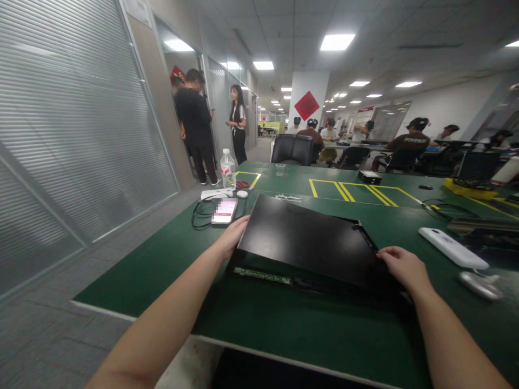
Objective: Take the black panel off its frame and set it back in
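A large flat black panel [302,237] lies tilted on the green table [251,324], its near edge raised over a narrow green circuit strip [263,275]. My left hand [232,235] grips the panel's left edge, fingers curled under it. My right hand [403,267] holds the panel's right corner, fingers closed on the edge.
A phone [224,210] with black cables, a white device [216,194], a water bottle [227,169] and a mouse [242,194] lie at the left. A white remote-like unit [453,247] and a silver object [480,284] lie at the right. People stand at the left wall; others sit behind.
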The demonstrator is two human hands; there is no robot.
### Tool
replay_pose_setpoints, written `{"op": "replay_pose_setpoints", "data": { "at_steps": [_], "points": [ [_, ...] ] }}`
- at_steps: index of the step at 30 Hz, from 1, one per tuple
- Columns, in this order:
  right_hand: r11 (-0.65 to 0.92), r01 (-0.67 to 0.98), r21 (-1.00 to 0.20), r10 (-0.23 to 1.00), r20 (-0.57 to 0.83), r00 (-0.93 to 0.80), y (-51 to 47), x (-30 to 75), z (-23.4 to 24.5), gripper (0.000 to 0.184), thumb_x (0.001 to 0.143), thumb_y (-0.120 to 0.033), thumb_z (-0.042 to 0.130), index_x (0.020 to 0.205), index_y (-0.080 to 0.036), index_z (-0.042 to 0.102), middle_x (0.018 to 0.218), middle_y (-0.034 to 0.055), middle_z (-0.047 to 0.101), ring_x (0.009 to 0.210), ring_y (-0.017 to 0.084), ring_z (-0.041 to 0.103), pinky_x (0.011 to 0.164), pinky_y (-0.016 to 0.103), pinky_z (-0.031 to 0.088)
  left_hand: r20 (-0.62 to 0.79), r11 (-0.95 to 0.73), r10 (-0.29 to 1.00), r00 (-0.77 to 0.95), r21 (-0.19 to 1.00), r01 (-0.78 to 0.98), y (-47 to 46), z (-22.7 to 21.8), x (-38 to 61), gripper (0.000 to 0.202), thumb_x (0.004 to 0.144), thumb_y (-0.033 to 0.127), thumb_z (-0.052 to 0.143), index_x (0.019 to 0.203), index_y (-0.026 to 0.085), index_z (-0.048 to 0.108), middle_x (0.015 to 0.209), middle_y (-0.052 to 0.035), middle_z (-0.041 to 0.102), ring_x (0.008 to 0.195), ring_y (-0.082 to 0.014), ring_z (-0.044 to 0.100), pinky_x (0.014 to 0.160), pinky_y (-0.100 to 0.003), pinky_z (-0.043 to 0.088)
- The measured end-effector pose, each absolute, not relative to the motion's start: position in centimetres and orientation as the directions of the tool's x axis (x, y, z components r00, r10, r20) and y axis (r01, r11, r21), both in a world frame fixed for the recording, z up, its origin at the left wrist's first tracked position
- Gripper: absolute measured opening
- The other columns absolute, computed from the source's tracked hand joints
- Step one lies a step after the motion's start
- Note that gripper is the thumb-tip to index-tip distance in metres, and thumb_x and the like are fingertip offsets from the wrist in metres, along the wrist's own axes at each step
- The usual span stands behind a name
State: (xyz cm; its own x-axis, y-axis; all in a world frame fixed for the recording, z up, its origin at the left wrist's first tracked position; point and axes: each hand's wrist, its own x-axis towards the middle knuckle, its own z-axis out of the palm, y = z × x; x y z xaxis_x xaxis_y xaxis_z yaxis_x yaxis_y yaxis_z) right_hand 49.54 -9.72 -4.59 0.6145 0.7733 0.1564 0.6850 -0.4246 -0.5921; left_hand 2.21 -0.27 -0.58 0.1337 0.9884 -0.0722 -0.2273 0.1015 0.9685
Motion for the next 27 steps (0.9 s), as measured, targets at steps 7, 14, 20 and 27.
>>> {"op": "replay_pose_setpoints", "data": {
  "at_steps": [7,14,20,27],
  "points": [
    [-0.430,0.679,-0.594,0.776,0.141,0.615,-9.76,49.51,-4.53,0.021,0.074,-0.040,0.061,0.077,-0.025,0.075,0.085,0.0082,0.076,0.082,0.027,0.068,0.072,0.036,0.047,-0.091,0.115,0.989,0.120,0.971,-0.209,-0.24,-0.85,1.95,0.043,0.069,0.040,0.091,0.106,0.020,0.082,0.103,-0.0084,0.082,0.102,-0.0280,0.076,0.086,-0.032,0.057],
    [-0.423,0.697,-0.579,0.782,0.156,0.604,-9.71,49.66,-4.55,0.022,0.073,-0.040,0.061,0.077,-0.024,0.075,0.081,0.0080,0.076,0.080,0.027,0.068,0.070,0.035,0.047,-0.090,0.122,0.985,0.149,0.968,-0.218,-0.31,-0.81,2.08,0.042,0.071,0.040,0.089,0.107,0.020,0.081,0.102,-0.0074,0.082,0.100,-0.0271,0.076,0.084,-0.030,0.055],
    [-0.420,0.690,-0.589,0.776,0.161,0.609,-9.76,49.45,-4.41,0.019,0.073,-0.039,0.063,0.076,-0.025,0.075,0.079,0.0075,0.075,0.078,0.027,0.068,0.070,0.035,0.047,-0.089,0.113,0.989,0.122,0.972,-0.207,-0.33,-0.70,2.05,0.034,0.071,0.037,0.088,0.101,0.021,0.081,0.095,-0.0062,0.081,0.094,-0.0266,0.076,0.078,-0.029,0.055],
    [-0.434,0.679,-0.592,0.771,0.145,0.620,-9.89,48.94,-4.08,0.018,0.073,-0.038,0.062,0.075,-0.025,0.075,0.080,0.0074,0.075,0.079,0.027,0.068,0.071,0.036,0.047,-0.031,0.046,0.995,0.090,0.984,-0.173,-0.59,-0.26,2.27,0.038,0.069,0.034,0.087,0.104,0.020,0.082,0.091,-0.0057,0.081,0.088,-0.0246,0.075,0.073,-0.028,0.054]
  ]
}}
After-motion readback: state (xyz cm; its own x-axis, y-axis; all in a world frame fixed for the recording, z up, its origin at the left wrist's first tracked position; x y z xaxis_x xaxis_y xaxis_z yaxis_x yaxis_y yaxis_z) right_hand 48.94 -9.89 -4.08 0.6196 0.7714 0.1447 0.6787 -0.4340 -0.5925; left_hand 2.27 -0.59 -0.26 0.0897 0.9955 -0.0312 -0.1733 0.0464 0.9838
